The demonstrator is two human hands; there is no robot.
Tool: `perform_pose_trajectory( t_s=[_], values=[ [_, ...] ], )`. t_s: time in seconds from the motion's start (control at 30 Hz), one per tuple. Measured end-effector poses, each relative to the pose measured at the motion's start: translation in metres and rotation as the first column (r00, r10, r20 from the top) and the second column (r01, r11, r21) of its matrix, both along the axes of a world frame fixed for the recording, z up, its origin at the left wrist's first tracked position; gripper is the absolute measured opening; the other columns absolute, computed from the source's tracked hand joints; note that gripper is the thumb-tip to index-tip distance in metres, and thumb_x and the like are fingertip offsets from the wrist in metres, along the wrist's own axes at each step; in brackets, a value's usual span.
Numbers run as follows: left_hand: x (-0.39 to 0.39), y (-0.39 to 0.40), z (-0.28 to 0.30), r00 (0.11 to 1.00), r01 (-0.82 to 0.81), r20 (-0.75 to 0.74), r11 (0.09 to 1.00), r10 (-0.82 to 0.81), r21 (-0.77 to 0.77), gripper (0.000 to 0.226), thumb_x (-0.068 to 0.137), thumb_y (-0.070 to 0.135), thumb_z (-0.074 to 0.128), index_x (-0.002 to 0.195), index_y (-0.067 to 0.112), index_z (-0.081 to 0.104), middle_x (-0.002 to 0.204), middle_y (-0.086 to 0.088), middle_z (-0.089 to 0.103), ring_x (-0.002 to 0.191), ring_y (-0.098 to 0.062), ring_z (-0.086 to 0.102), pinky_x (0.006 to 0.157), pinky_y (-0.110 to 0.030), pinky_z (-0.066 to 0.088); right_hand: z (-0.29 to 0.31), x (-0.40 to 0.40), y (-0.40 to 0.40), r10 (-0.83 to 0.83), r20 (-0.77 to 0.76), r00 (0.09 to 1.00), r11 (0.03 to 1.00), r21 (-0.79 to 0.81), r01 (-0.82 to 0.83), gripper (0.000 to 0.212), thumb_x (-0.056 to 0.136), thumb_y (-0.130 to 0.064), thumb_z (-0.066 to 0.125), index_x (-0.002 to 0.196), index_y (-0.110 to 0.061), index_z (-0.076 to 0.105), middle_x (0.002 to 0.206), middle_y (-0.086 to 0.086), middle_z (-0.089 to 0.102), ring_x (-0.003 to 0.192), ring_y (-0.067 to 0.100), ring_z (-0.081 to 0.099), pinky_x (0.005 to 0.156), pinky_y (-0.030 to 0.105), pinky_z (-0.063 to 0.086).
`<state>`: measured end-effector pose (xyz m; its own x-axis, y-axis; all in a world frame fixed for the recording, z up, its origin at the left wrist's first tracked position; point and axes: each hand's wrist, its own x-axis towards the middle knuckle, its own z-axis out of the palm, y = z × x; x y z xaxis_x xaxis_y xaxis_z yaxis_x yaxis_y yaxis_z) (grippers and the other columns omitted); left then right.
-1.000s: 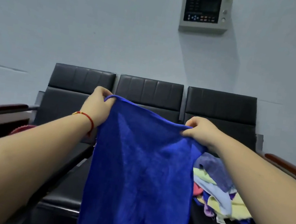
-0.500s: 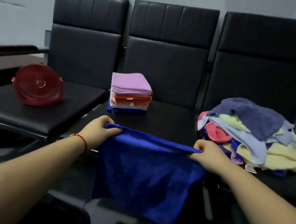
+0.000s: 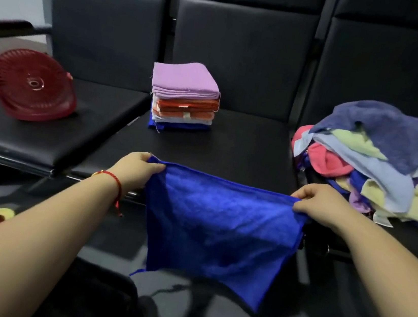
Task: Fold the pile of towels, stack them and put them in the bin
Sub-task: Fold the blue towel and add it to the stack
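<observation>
View is now down on the row of three black padded leather seats (image 3: 231, 145), no longer the wall a second ago; the towel has come down with it, from chest height to just over the front edge of the middle seat. Read: shake-out is done, next is laying it flat to fold

Unfolded pile of mixed soft towels (navy, yellow, pink, pale blue) (image 3: 378, 159) sits on the right seat, beyond and right of the right fingers, still big, so the task looks well short of halfway

Royal-blue square microfibre towel (image 3: 217, 228) is in the air, stretched between both sets of fingers, top hem taut and running left-right with the left end a bit farther away than the right; that hem is the long axis. The body hangs down toward the person, lower right corner lowest

Red round slatted plastic basket (image 3: 31, 84), presumably the bin, lies tipped on the left seat, far left of the left fingers

Neat stack of folded towels, lilac on top, orange and blue under it (image 3: 184, 96), sits straight beyond the left fingers, at the back of the middle seat

Left hand (image 3: 136, 168) pinches the top left corner, fingers curled over the hem. Right hand (image 3: 321, 202) pinches the top right corner, fingers bunched on cloth

Thin red cord bracelet (image 3: 114, 180) on left wrist
</observation>
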<state>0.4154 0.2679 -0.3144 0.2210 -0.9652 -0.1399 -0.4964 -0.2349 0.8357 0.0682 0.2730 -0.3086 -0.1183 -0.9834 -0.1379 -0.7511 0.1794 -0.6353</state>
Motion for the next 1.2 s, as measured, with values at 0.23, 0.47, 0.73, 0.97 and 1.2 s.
perform_pose_trajectory(
  t_s=[0.23, 0.47, 0.73, 0.97, 1.2],
  values=[
    [0.008, 0.014, 0.004, 0.983, 0.041, 0.178, 0.997, -0.054, 0.071, 0.014, 0.095, 0.027, 0.054, 0.093, 0.018, 0.065, 0.075, -0.003, 0.063, 0.069, -0.018, 0.057, 0.067, -0.031, 0.048, 0.008, -0.008, 0.017, -0.058, -0.065, 0.996, 0.997, 0.043, 0.061, 0.016, 0.079, -0.021, 0.075, 0.076, -0.007, 0.069, 0.074, 0.008, 0.064, 0.067, 0.019, 0.054, 0.065, 0.028, 0.042],
    [0.012, 0.036, 0.013, 0.965, 0.010, -0.255, 0.964, 0.060, 0.265, 0.018, 0.101, 0.025, 0.042, 0.094, 0.012, 0.051, 0.044, -0.001, 0.058, 0.031, -0.008, 0.039, 0.041, -0.022, 0.043, 0.006, -0.012, 0.039, -0.067, 0.099, 0.993, 0.983, 0.179, 0.048, 0.030, 0.091, -0.016, 0.063, 0.063, -0.010, 0.053, 0.043, 0.000, 0.036, 0.038, 0.012, 0.027, 0.039, 0.017, 0.024],
    [-0.001, 0.030, 0.010, 0.841, -0.076, -0.483, 0.938, 0.242, 0.337, 0.034, 0.105, 0.019, 0.030, 0.130, -0.001, 0.041, 0.073, -0.020, 0.064, 0.066, -0.026, 0.062, 0.062, -0.037, 0.056, 0.015, 0.007, 0.045, -0.320, 0.488, 0.812, 0.854, 0.519, 0.025, 0.039, 0.105, -0.024, 0.027, 0.131, 0.002, 0.040, 0.074, 0.020, 0.071, 0.051, 0.020, 0.069, 0.039, 0.024, 0.050],
    [-0.006, -0.011, 0.012, 0.704, -0.170, -0.633, 0.942, 0.322, 0.291, 0.041, 0.105, 0.025, 0.029, 0.140, 0.006, 0.037, 0.133, -0.018, 0.053, 0.124, -0.028, 0.051, 0.090, -0.037, 0.043, 0.019, 0.025, 0.007, -0.455, 0.769, 0.449, 0.878, 0.473, 0.078, 0.048, 0.105, -0.025, 0.026, 0.135, 0.012, 0.038, 0.112, 0.034, 0.060, 0.065, 0.036, 0.069, 0.038, 0.033, 0.053],
    [0.002, -0.061, 0.009, 0.696, -0.060, -0.695, 0.979, 0.182, 0.196, 0.036, 0.105, 0.025, 0.026, 0.132, 0.022, 0.049, 0.141, -0.020, 0.045, 0.131, -0.032, 0.042, 0.096, -0.039, 0.038, 0.009, 0.042, -0.058, -0.432, 0.822, 0.372, 0.901, 0.383, 0.201, 0.046, 0.105, -0.024, 0.025, 0.141, 0.001, 0.036, 0.140, 0.023, 0.047, 0.125, 0.035, 0.050, 0.085, 0.039, 0.045]
  ],
)
